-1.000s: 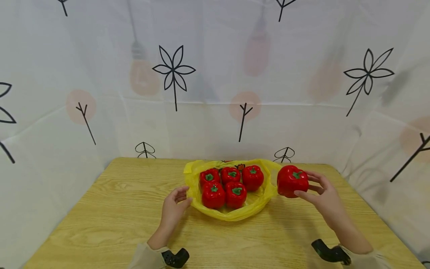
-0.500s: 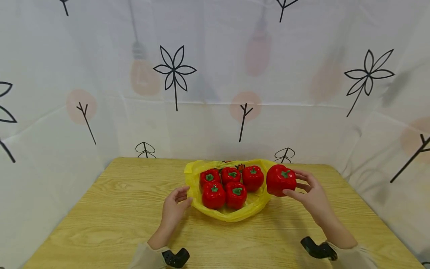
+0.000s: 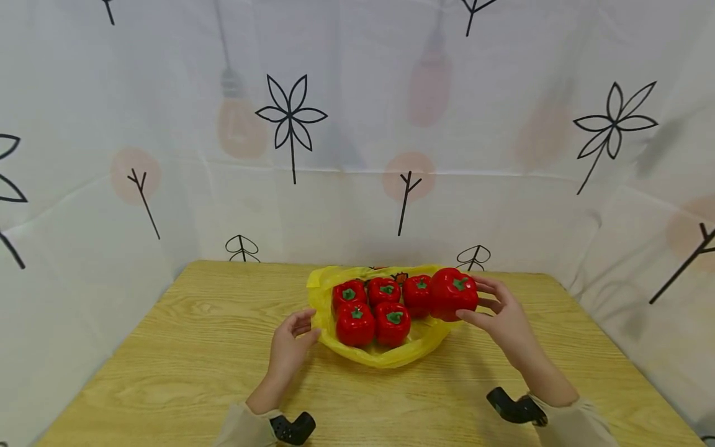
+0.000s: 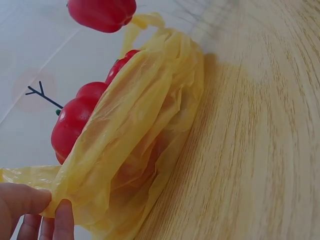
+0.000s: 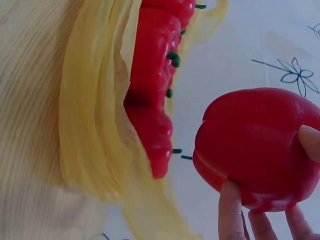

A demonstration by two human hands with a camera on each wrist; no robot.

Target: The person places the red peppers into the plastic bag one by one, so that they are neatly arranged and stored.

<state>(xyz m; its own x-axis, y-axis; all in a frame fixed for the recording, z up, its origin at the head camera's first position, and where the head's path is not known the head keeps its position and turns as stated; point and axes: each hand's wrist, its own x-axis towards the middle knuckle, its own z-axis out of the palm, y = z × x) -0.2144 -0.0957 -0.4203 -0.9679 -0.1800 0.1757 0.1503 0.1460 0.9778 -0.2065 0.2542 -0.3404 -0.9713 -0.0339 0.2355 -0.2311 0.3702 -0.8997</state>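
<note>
A yellow plastic bag lies spread open on the table, with several red bell peppers standing in it, their green stems up. My left hand pinches the bag's left rim between thumb and finger, as the left wrist view shows. With thumb and fingers my right hand grips one more red bell pepper, raised above the right side of the bag. In the head view that held pepper partly covers the rightmost pepper in the bag. The right wrist view shows it apart from the others.
The wooden table extends to both sides of the bag and in front of it. Behind stands a white patterned curtain, close to the table's far edge.
My right hand has moved left with the bell pepper, from beside the bag to over its right side. The left hand and the bag stay where they were.
</note>
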